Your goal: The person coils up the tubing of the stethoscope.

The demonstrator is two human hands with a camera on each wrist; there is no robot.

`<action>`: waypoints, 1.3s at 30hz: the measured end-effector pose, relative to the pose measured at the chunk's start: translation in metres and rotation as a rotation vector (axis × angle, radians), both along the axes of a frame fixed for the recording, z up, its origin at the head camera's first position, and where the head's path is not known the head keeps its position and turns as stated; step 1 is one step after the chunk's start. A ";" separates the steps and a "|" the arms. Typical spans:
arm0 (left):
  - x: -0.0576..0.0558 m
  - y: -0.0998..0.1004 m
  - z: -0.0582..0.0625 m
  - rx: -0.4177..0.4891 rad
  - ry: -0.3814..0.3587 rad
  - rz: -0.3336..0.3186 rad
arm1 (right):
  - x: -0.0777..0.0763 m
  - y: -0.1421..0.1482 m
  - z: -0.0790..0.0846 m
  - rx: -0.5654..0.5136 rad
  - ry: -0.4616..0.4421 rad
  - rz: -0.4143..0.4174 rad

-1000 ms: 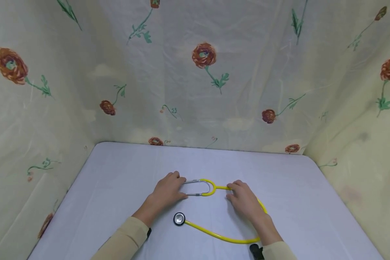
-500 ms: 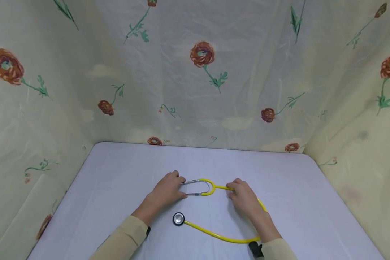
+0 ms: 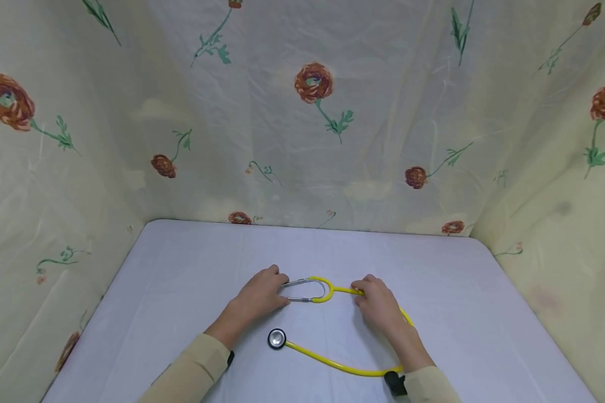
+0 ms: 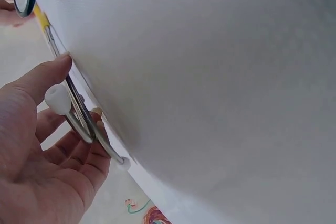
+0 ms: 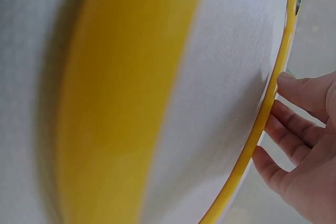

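Observation:
A yellow stethoscope (image 3: 343,369) lies curved on the white table. My left hand (image 3: 259,294) holds its two metal ear tubes (image 3: 299,299) at the left end, thumb on the near one and fingers at the far one. In the left wrist view, white ear tips (image 4: 58,99) show within that hand. With thumb and fingertips, my right hand (image 3: 380,305) pinches the yellow tubing (image 5: 267,98) to the right of the fork. The round chest piece (image 3: 277,338) lies nearer to me, below the ear tubes, and neither hand touches it. My right forearm hides part of the tubing loop.
The white-covered table (image 3: 206,252) has rounded far corners. Floral curtains (image 3: 282,123) hang behind it and along both sides. Dark wrist straps (image 3: 395,384) show at the sleeve cuffs.
Both hands stay in nearly the same place on the stethoscope. The metal ear tubes have come slightly closer together at the left hand. The head view has shifted a little.

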State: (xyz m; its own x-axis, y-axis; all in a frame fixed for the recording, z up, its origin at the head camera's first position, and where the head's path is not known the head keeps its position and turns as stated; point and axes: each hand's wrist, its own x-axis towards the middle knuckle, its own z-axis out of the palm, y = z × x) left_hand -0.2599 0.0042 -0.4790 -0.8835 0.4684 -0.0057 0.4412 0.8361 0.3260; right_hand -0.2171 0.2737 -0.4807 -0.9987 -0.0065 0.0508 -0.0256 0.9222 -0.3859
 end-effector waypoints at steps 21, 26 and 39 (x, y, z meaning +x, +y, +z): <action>0.001 0.000 0.007 -0.043 0.005 -0.046 | -0.003 0.000 0.003 -0.001 0.017 0.003; 0.000 -0.002 0.009 -0.061 0.004 -0.070 | -0.002 -0.003 0.007 -0.032 0.021 -0.007; 0.003 -0.003 0.003 -0.065 0.026 -0.081 | 0.000 -0.010 0.012 -0.037 0.029 -0.024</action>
